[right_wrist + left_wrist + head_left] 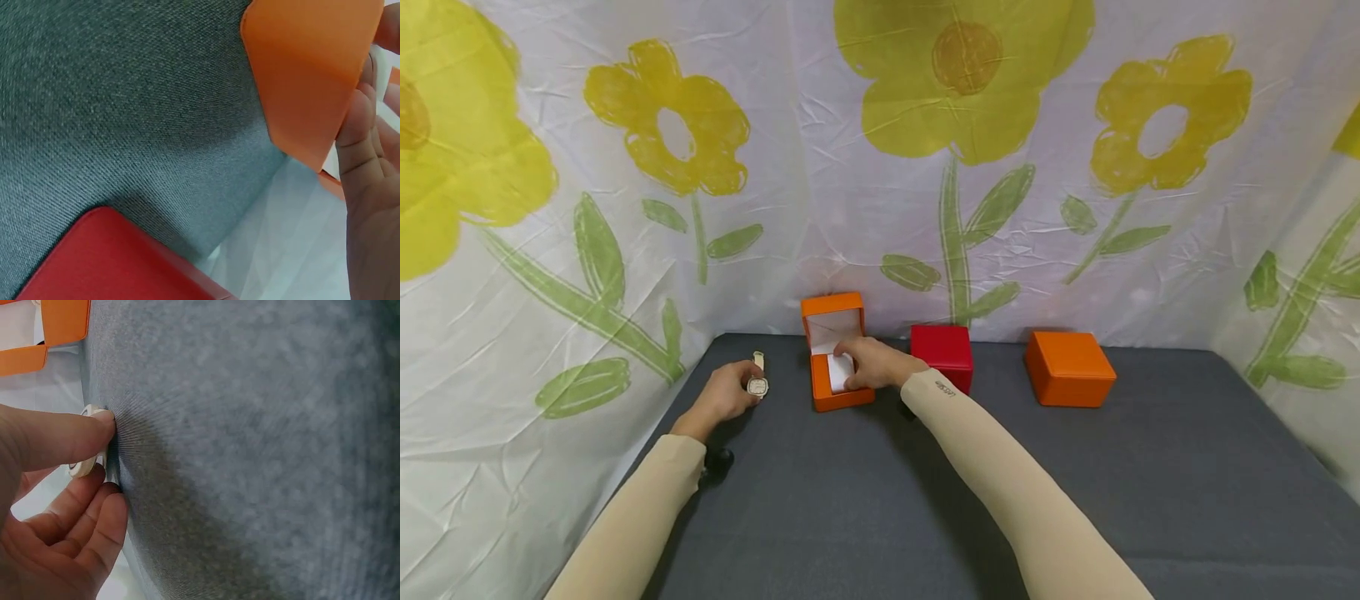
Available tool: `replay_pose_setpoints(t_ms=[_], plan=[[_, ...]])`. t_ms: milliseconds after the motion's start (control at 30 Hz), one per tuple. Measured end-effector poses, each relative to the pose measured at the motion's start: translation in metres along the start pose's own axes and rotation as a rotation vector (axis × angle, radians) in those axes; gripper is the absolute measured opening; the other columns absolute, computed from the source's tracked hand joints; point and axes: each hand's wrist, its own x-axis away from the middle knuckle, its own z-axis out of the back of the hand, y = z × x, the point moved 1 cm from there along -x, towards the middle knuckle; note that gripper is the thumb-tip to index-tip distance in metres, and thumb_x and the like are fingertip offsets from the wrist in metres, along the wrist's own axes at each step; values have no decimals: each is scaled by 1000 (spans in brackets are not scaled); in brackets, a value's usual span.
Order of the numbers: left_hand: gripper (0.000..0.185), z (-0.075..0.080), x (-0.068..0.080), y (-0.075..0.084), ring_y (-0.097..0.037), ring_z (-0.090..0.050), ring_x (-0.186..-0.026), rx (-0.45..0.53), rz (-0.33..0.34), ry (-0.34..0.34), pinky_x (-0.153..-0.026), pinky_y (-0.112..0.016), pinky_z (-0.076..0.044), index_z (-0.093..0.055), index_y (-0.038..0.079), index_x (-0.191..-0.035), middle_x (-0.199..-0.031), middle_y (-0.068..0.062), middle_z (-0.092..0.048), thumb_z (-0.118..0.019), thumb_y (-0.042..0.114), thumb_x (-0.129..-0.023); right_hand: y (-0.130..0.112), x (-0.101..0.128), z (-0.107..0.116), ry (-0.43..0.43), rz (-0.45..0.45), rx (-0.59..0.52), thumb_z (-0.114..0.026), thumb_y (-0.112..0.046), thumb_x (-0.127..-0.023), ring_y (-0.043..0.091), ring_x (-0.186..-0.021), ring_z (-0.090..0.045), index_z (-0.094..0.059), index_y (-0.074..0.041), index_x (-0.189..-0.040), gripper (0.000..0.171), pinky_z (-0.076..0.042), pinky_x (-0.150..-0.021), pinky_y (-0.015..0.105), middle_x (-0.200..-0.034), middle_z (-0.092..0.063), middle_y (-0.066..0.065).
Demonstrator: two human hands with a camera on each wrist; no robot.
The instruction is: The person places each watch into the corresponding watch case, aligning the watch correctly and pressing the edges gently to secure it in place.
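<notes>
One watch (757,384) is pinched in the left hand (724,395), thumb and fingers curled round it, low over the grey worktop (1075,500) near its left edge. Just beside it stands an open orange box (837,354), lid upright. The right hand (872,364) rests on this box, fingers curled over the white cushion (838,371) inside. A red box (943,354) sits just right of it; a closed orange box (1069,367) lies farther right.
</notes>
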Motion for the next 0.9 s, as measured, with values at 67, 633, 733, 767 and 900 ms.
replay_pose_setpoints(t_ms=[67, 633, 733, 767, 900], plan=[[35, 0, 0, 0, -24, -54, -72, 7, -5, -1, -67, -40, -43, -64, 5, -101, -79, -9, -62, -76, 1, -69, 0, -1, -1, -10, -6, 11, -76, -24, -82, 15, -86, -54, -52, -11, -131, 56, -47, -76, 24, -108, -59, 0], [33, -3, 4, 6, -16, -56, -69, 84, -33, -2, -64, -34, -44, -65, 5, -102, -76, -3, -64, -75, 0, -71, -1, 5, 2, 29, -8, -25, -77, -26, -80, 15, -87, -53, -56, -13, -125, 52, -47, -77, 25, -107, -59, -1], [33, -3, 6, 7, -16, -56, -68, 103, -31, 11, -64, -33, -44, -65, 5, -102, -76, -2, -63, -76, 0, -71, -1, 7, 3, 34, 5, -41, -77, -27, -80, 15, -86, -54, -56, -14, -126, 52, -47, -77, 25, -108, -59, -2], [33, -2, 7, 8, -16, -56, -69, 110, -35, 16, -64, -33, -44, -65, 4, -102, -76, -3, -63, -76, 0, -71, -1, 8, 3, 37, 10, -43, -77, -27, -80, 15, -85, -54, -56, -14, -126, 52, -47, -76, 25, -108, -59, -2], [33, 0, 9, 12, -18, -58, -71, 141, -50, 42, -65, -33, -46, -65, 3, -103, -79, -5, -64, -77, 1, -72, -3, 10, 6, 55, 21, -70, -77, -26, -80, 16, -86, -55, -57, -15, -126, 52, -49, -75, 26, -109, -58, -1]])
